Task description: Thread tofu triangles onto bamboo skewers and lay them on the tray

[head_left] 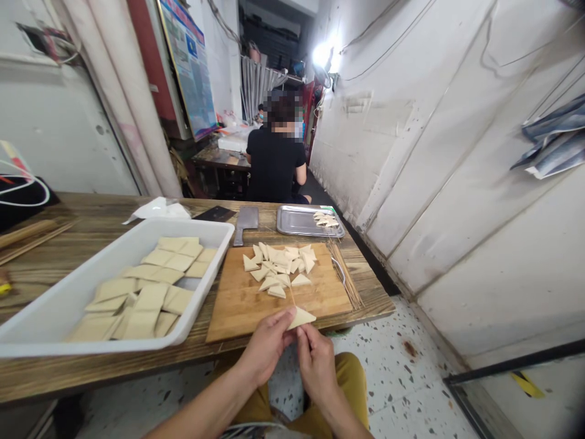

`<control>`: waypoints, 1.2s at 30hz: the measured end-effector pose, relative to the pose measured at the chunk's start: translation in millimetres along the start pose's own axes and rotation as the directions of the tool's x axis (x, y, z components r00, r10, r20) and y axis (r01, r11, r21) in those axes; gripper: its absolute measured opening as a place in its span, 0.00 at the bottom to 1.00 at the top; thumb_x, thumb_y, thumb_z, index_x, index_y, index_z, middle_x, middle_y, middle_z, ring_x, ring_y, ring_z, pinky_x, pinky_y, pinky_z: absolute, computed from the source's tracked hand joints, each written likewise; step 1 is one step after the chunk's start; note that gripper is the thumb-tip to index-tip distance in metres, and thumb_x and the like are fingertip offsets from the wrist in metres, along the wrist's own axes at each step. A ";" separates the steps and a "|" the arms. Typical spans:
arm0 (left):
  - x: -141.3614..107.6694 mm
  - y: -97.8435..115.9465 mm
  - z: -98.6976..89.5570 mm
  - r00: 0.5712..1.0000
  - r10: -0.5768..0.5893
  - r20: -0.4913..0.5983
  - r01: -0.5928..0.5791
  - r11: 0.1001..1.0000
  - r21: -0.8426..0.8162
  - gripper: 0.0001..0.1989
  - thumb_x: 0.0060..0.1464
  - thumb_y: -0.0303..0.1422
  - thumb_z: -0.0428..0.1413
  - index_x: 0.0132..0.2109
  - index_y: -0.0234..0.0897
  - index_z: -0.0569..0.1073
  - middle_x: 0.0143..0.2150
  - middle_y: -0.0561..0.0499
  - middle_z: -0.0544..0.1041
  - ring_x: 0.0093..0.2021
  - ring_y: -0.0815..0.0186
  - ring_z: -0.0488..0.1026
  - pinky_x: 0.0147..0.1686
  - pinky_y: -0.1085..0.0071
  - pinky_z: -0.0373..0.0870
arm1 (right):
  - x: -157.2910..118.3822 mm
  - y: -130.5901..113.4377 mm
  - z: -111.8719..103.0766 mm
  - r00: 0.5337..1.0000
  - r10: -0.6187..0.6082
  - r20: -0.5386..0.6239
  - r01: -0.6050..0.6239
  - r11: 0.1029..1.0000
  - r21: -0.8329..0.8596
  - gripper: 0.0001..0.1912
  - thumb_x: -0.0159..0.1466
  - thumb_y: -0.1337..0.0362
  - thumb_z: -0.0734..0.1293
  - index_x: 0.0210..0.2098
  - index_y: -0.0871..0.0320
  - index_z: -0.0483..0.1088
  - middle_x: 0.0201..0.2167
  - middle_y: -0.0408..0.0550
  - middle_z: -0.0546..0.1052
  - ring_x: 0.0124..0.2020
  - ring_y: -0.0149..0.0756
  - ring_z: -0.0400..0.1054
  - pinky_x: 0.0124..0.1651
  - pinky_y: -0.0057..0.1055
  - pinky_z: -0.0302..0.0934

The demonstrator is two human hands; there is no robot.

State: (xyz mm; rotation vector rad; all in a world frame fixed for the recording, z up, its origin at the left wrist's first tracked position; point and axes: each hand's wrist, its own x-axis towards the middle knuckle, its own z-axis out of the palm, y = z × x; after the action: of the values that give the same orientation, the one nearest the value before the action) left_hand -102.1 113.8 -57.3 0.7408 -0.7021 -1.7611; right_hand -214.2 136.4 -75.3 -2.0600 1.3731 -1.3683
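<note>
narrow workroom, white wall (pixel 375 146) at right, one glaring lamp (pixel 323 56); beyond, a person in a black top (pixel 275 160), back turned.

wooden table (pixel 91 210), one. upon it:

- white tub (pixel 91 348), left, holding pale flat sheets (pixel 148 308), overlapping.
- cutting board (pixel 235 311), wooden, near the front edge; on it a loose heap of folded triangles (pixel 278 259).
- cleaver (pixel 248 218), lying flat just past the board's far left corner, handle towards the board. risk: fingers meeting it on a careless reach across the heap.
- metal tray (pixel 292 226), far right, pale pieces (pixel 325 220) gathered at one end. risk: a bump could push it over, as it stands close to the table's edge.
- bundle of thin sticks (pixel 346 277), along the board's right side, somewhat fanned. risk: a brushing sleeve or elbow could scatter them floorward.

in hand, at the board's near edge: one pale triangular piece (pixel 302 317), a thin stick (pixel 292 295) running from it towards the heap; whether the stick pierces it is hidden.

- left hand (pixel 269 338): thumb and fingers pinching the piece's left end.
- right hand (pixel 317 356): thumb and fingertips closed on its lower edge; whether they also grip the stick, cannot tell.

hazards, judged: tearing, should the stick be forced off-line; a pricked fingertip, should the point slip through; a drop lapward, should the pinch loosen.
</note>
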 end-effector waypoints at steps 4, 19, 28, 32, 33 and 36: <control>14.4 7.1 -16.5 0.977 0.160 -0.144 -0.109 0.946 0.306 0.22 0.48 0.47 0.57 0.45 0.34 0.77 0.40 0.44 0.79 0.42 0.59 0.74 0.44 0.64 0.69 | -0.5 5.8 -4.4 0.999 0.034 -0.004 -0.034 0.999 -0.026 0.16 0.68 0.63 0.55 0.29 0.60 0.69 0.22 0.44 0.72 0.22 0.29 0.64 0.27 0.22 0.56; 66.4 42.9 -71.4 0.823 0.556 0.120 -0.051 -0.138 0.989 0.21 0.58 0.38 0.47 0.54 0.36 0.72 0.42 0.41 0.70 0.44 0.55 0.65 0.47 0.61 0.61 | -10.6 15.1 -2.9 0.992 0.110 0.054 -0.109 0.994 -0.024 0.18 0.68 0.60 0.55 0.29 0.60 0.69 0.22 0.45 0.71 0.23 0.30 0.63 0.28 0.23 0.55; 76.1 56.8 -87.3 0.883 0.401 0.243 -0.202 -0.142 0.969 0.18 0.55 0.29 0.47 0.52 0.39 0.73 0.48 0.42 0.67 0.48 0.57 0.62 0.50 0.63 0.60 | -9.8 14.1 -2.8 0.993 0.099 0.065 -0.098 0.995 -0.023 0.18 0.68 0.60 0.55 0.30 0.61 0.70 0.22 0.45 0.72 0.23 0.30 0.64 0.28 0.23 0.56; 75.4 61.6 -91.1 0.848 0.461 0.263 -0.243 -0.103 0.965 0.13 0.55 0.31 0.49 0.43 0.35 0.76 0.45 0.41 0.71 0.46 0.55 0.66 0.48 0.62 0.62 | -10.4 13.6 -3.1 0.992 0.099 0.076 -0.097 0.995 -0.035 0.18 0.68 0.60 0.54 0.29 0.60 0.70 0.22 0.45 0.71 0.23 0.30 0.64 0.28 0.23 0.56; 74.2 63.0 -91.3 0.841 0.483 0.245 -0.251 -0.053 0.967 0.12 0.56 0.32 0.49 0.41 0.36 0.76 0.43 0.41 0.72 0.45 0.56 0.67 0.48 0.62 0.62 | -10.6 13.6 -3.3 0.992 0.099 0.077 -0.097 0.995 -0.033 0.18 0.68 0.60 0.54 0.29 0.60 0.70 0.22 0.45 0.72 0.23 0.30 0.64 0.28 0.23 0.56; 67.6 65.0 -88.1 0.807 0.585 0.078 -0.271 0.250 0.930 0.12 0.55 0.37 0.51 0.41 0.38 0.76 0.43 0.44 0.75 0.44 0.57 0.70 0.46 0.65 0.64 | -10.6 12.8 -3.3 0.992 0.097 0.077 -0.096 0.995 -0.017 0.18 0.68 0.60 0.55 0.30 0.60 0.71 0.23 0.46 0.72 0.24 0.31 0.65 0.29 0.23 0.57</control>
State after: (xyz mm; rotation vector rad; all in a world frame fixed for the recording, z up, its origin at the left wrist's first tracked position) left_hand -13.7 21.9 -74.1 1.3474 -1.5607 -0.5423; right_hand -224.8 139.8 -88.1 -2.0047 1.4329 -1.2300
